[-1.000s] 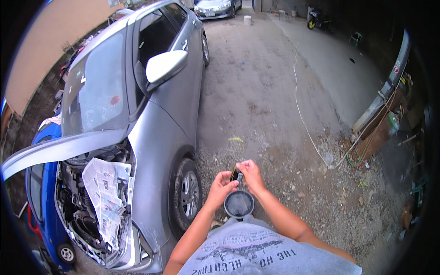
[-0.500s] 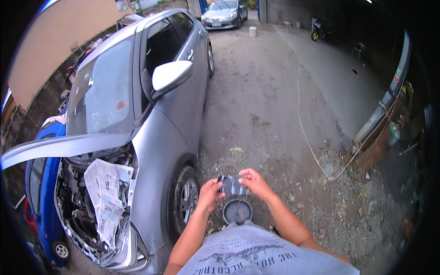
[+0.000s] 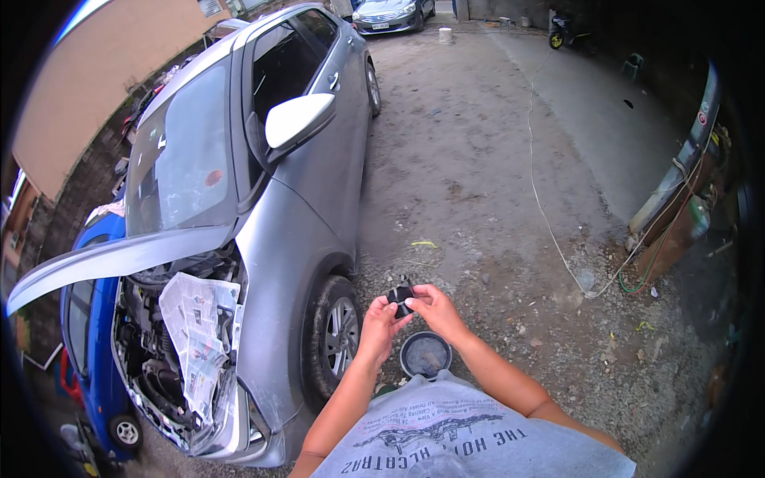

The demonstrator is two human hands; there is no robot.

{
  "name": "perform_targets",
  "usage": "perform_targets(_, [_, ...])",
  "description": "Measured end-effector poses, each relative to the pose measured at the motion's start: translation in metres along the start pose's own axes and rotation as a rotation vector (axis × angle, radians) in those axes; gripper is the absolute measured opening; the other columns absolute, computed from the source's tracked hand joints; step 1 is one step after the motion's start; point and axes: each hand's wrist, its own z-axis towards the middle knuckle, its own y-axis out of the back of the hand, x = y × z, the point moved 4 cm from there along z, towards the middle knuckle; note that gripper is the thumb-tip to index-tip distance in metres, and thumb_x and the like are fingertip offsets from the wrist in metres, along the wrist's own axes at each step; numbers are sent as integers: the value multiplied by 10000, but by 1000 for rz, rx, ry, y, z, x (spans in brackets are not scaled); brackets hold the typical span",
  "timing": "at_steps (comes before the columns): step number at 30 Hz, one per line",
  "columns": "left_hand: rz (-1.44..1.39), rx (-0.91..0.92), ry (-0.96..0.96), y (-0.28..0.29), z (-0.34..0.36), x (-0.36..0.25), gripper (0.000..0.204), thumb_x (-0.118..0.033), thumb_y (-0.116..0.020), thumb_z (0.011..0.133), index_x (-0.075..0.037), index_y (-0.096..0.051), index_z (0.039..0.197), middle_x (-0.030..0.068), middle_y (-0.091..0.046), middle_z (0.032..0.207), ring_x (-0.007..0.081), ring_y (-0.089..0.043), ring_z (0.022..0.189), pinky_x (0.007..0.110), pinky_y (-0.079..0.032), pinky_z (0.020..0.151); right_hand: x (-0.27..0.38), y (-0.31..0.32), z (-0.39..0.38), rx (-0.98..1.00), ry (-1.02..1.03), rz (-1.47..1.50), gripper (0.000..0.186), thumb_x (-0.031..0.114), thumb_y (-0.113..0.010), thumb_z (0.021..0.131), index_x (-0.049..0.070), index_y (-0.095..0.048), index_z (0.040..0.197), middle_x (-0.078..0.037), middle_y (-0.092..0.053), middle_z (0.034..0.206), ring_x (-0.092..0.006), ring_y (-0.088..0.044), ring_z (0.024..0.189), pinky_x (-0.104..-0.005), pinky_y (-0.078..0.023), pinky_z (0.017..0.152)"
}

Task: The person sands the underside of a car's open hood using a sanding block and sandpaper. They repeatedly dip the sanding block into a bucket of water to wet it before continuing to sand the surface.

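Both hands meet in front of my body, closed on a small black sheet (image 3: 402, 295), possibly sandpaper, which looks folded. My left hand (image 3: 381, 325) pinches its left and lower side. From the right, my right hand (image 3: 435, 307) grips it with the thumb laid across the front. Just below the hands stands a round dark bucket (image 3: 404, 360) with greyish water in it. To the left is the silver car (image 3: 275, 295), its front wheel (image 3: 338, 331) close to my left hand. The sheet's exact material is too small to make out.
The car's hood (image 3: 119, 255) is raised, and newspaper (image 3: 191, 315) covers part of the engine bay. A blue car (image 3: 92, 350) stands beyond it. On the right, a pale hose (image 3: 535, 179) runs over the gravel to a post (image 3: 677, 171). Another car (image 3: 389, 16) is parked far back.
The sheet was spread flat between my hands; now it is smaller and darker, apparently folded. My hands have drawn closer together. The whole view has shifted slightly.
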Motion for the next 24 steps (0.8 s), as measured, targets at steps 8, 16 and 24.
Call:
perform_targets(8, [385, -156, -187, 6, -5, -17, 293, -183, -671, 956, -66, -559, 1200, -9, -634, 1026, 79, -609, 872, 240, -504, 808, 13, -5, 4, 147, -70, 203, 322, 167, -661, 965, -38, -621, 1210, -70, -696, 1071, -105, -638, 940, -274, -526, 815])
perform_targets(16, [386, -34, -53, 9, 1, -22, 136, -167, -703, 935, -82, -679, 1038, -51, -652, 860, 23, -512, 692, 202, -428, 655, 22, -10, -3, 274, -187, 170, 201, 191, -633, 991, 20, -657, 1094, -20, -688, 981, -83, -637, 883, -257, -542, 740])
perform_targets(24, [306, -5, -7, 8, -5, -15, 77, -111, -671, 945, -91, -676, 1019, -55, -667, 885, 25, -549, 725, 198, -437, 668, 26, -5, -1, 244, -91, 149, 189, 188, -657, 977, 10, -647, 1039, -19, -680, 939, -75, -622, 824, -250, -522, 729])
